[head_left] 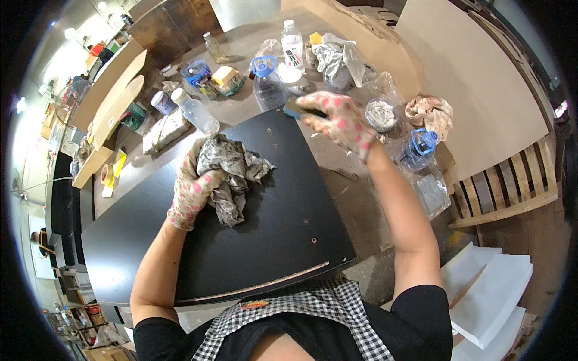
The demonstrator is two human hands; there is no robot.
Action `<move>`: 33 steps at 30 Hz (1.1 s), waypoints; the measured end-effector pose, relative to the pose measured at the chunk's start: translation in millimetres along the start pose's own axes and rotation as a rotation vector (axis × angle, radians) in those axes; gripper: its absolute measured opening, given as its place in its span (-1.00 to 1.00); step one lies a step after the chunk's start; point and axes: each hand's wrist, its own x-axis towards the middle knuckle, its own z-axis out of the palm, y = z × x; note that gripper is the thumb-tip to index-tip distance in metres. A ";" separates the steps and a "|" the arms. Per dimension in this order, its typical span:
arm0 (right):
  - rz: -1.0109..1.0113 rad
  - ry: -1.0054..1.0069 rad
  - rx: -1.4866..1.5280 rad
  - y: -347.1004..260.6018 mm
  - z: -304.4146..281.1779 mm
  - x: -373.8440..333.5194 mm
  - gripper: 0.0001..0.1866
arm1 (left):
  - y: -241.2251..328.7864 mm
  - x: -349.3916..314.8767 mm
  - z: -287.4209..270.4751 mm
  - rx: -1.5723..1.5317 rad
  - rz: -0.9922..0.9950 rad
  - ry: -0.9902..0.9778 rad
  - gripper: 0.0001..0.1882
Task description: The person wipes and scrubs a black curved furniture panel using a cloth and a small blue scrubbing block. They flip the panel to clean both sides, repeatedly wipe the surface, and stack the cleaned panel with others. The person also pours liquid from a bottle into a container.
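A black flat panel (271, 234) with a few small holes lies on the table in front of me. My left hand (191, 189), in a white glove with pink spots, is closed around a crumpled grey, stained rag (226, 168) over the panel. At the panel's far right corner is my right hand (340, 123), gloved alike. Its fingers pinch a small flat bluish piece (292, 109) whose kind I cannot make out. Just beyond that hand stands a clear jug with a blue handle (269, 90).
Bottles, tubs and rags crowd the far side of the brown table (355, 192), among them a white-capped bottle (195, 111) and a blue-capped jug (417, 150). Cardboard sheets (469, 102) lean at the right. Below them are a slatted wooden piece (506, 186) and white foam sheets (494, 295).
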 end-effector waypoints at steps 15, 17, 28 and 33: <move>0.059 -0.020 0.033 -137.0 -68.5 -164.1 -0.64 | -4.5 -1.9 1.5 0.007 0.084 0.010 -0.36; -0.115 -0.021 -0.072 -149.3 -62.4 -171.5 -0.57 | -3.3 -3.3 0.1 0.088 0.082 0.058 -0.36; 0.220 0.259 -0.390 -223.6 -3.2 -227.3 -0.50 | -8.4 -0.9 -1.1 -0.009 0.209 -0.010 -0.37; -0.031 0.034 -0.274 -244.1 17.4 -217.0 -0.51 | -8.1 -1.8 0.9 0.056 0.192 0.090 -0.43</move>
